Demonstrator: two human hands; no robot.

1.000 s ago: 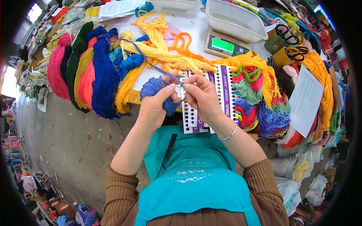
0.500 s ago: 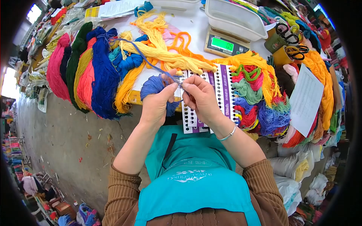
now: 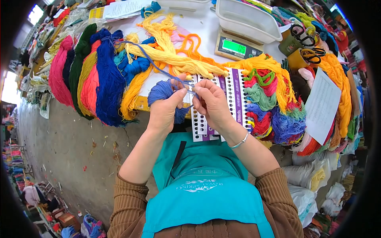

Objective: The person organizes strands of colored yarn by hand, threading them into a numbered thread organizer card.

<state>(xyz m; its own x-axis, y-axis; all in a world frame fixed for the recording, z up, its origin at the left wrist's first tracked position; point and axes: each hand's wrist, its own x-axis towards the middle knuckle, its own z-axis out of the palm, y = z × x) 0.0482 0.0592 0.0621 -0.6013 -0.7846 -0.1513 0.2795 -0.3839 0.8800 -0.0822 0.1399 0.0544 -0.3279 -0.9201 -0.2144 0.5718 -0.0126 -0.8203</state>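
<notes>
My left hand is closed around a skein of periwinkle-blue thread, whose bundle bulges out on both sides of the fingers. My right hand pinches strands of the same blue thread just right of the left thumb. A blue strand runs from the hands up and left across pale yellow skeins. Beneath the hands lie white-and-purple thread cards with rows of punched holes along their edges. The exact grip of the right fingertips on the strands is too small to make out.
Hanks of blue, green and pink thread hang over the table edge at left. A digital scale bearing a white plastic tray stands behind. Cups with scissors, a printed sheet and multicoloured thread are at right.
My right hand has shifted very slightly to the right, drawing the blue strands between the hands a little further apart. My left hand stays in place.
</notes>
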